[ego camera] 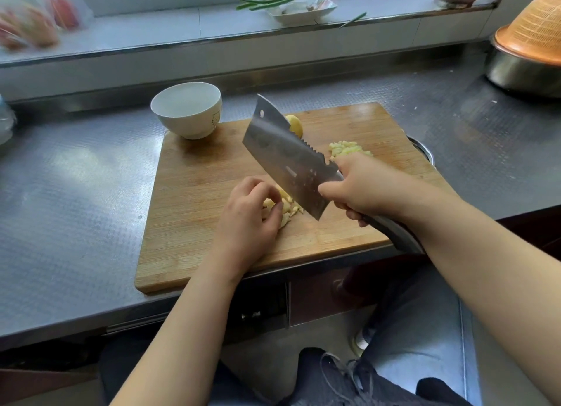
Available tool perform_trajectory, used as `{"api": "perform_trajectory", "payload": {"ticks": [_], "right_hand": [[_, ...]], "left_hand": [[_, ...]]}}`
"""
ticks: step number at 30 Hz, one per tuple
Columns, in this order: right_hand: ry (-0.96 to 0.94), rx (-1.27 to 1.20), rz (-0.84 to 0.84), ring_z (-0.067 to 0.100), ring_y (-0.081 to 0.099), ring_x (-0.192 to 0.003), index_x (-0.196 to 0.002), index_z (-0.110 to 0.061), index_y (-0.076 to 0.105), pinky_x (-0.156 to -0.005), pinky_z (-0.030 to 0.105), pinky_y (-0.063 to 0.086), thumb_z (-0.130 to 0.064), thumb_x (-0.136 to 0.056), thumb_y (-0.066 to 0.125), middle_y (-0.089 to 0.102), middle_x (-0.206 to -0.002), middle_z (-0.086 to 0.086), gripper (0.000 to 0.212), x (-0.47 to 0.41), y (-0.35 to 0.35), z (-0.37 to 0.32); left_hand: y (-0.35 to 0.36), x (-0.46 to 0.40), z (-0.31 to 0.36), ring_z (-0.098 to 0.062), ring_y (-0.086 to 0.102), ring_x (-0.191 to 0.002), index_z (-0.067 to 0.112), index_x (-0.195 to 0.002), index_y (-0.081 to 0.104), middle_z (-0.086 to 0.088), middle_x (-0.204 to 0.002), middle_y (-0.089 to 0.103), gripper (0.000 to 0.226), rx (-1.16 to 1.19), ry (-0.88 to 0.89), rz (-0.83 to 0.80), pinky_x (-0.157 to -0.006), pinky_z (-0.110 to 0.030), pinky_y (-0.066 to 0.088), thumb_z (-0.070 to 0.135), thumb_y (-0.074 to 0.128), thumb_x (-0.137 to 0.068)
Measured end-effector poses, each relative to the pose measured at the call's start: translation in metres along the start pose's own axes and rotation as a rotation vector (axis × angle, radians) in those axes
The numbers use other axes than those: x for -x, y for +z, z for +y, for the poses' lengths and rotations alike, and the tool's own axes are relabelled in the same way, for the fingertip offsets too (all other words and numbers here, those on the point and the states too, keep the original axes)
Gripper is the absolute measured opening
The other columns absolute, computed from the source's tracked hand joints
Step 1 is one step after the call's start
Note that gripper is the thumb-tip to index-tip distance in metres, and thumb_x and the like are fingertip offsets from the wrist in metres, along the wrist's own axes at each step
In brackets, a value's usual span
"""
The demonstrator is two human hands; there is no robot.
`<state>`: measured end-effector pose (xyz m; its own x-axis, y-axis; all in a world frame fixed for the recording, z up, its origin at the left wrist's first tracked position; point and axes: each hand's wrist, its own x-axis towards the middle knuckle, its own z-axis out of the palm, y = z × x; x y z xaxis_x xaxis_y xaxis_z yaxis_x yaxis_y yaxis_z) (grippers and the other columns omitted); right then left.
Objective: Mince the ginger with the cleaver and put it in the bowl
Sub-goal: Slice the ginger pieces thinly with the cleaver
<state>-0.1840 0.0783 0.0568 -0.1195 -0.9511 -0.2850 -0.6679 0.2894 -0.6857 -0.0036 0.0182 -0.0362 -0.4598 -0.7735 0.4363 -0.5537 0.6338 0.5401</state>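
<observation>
A wooden cutting board [194,193] lies on the steel counter. My right hand [361,187] grips the handle of a steel cleaver [285,159], whose blade is raised and tilted over the board's middle. My left hand [249,214] curls its fingers over a small heap of pale yellow ginger strips [288,206] beside the blade's lower edge. A second pile of chopped ginger [346,149] sits further right, partly behind my right hand. A ginger chunk [296,124] peeks out behind the blade. A white bowl [188,109] stands empty at the board's far left corner.
A steel pot with an orange strainer [528,50] stands at the far right. On the window ledge a white dish [300,7] holds green stalks, and a blurred plastic bag [33,17] lies at the left. The counter's front edge runs just below the board.
</observation>
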Motion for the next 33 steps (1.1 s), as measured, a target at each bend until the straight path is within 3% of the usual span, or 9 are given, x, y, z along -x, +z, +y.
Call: {"api": "perform_trajectory", "payload": {"ticks": [6,10,17,21,25,28,33], "right_hand": [[-0.079,0.176,0.015,0.019,0.055,-0.048,-0.101,-0.011,0.057,-0.044,0.028,0.051,-0.014,-0.095,0.051,0.059,-0.067,0.009,0.008,0.003,0.004,-0.018],[-0.048,0.301,-0.008,0.019,0.060,-0.049,-0.105,-0.012,0.057,-0.044,0.029,0.055,-0.016,-0.095,0.050,0.063,-0.070,0.010,0.013,0.000,0.008,-0.026],[0.015,0.399,-0.054,0.028,0.068,-0.060,-0.094,-0.006,0.059,-0.047,0.033,0.058,-0.009,-0.093,0.050,0.066,-0.075,0.016,0.009,-0.010,0.022,-0.033],[0.033,0.281,0.013,0.025,0.066,-0.056,-0.088,-0.013,0.056,-0.046,0.030,0.055,-0.017,-0.095,0.050,0.065,-0.076,0.011,0.010,-0.010,0.027,-0.019],[0.051,0.025,-0.001,0.022,0.052,-0.044,-0.100,-0.010,0.053,-0.045,0.032,0.049,-0.012,-0.094,0.050,0.054,-0.066,0.011,0.007,-0.010,0.019,-0.003],[0.017,0.064,0.037,0.022,0.052,-0.047,-0.103,-0.011,0.054,-0.045,0.030,0.048,-0.012,-0.094,0.049,0.055,-0.068,0.011,0.010,-0.005,0.014,-0.005],[-0.046,0.146,0.037,0.019,0.056,-0.049,-0.097,-0.016,0.055,-0.045,0.029,0.052,-0.016,-0.095,0.050,0.060,-0.071,0.009,0.005,0.006,0.013,-0.018]], "left_hand": [[0.002,-0.001,0.000,-0.013,0.051,-0.090,0.014,-0.087,0.062,0.012,-0.097,0.049,0.003,-0.041,-0.017,-0.025,-0.078,-0.025,0.042,0.015,0.064,-0.086],[0.003,0.000,-0.001,-0.015,0.050,-0.091,0.013,-0.087,0.061,0.005,-0.099,0.055,0.002,-0.072,-0.001,-0.034,-0.077,-0.023,0.037,0.015,0.061,-0.086],[0.006,-0.001,-0.005,-0.020,0.053,-0.092,0.014,-0.084,0.059,-0.002,-0.099,0.058,0.004,-0.078,-0.010,-0.041,-0.078,-0.028,0.042,0.014,0.063,-0.085],[0.004,0.000,-0.002,-0.018,0.052,-0.091,0.014,-0.085,0.060,0.003,-0.095,0.056,0.003,-0.075,-0.005,-0.037,-0.078,-0.026,0.041,0.014,0.063,-0.086],[-0.004,0.003,-0.005,-0.010,0.052,-0.091,0.017,-0.089,0.061,0.010,-0.096,0.053,0.003,0.026,-0.029,-0.055,-0.080,-0.024,0.045,0.016,0.064,-0.088],[-0.013,0.009,-0.007,-0.010,0.052,-0.097,0.020,-0.094,0.061,0.010,-0.103,0.053,0.014,0.103,-0.014,-0.118,-0.083,-0.022,0.046,0.027,0.068,-0.084],[-0.013,0.011,-0.003,-0.010,0.046,-0.097,0.022,-0.097,0.058,0.013,-0.106,0.045,0.024,-0.047,-0.026,-0.157,-0.080,-0.021,0.036,0.031,0.072,-0.080]]}}
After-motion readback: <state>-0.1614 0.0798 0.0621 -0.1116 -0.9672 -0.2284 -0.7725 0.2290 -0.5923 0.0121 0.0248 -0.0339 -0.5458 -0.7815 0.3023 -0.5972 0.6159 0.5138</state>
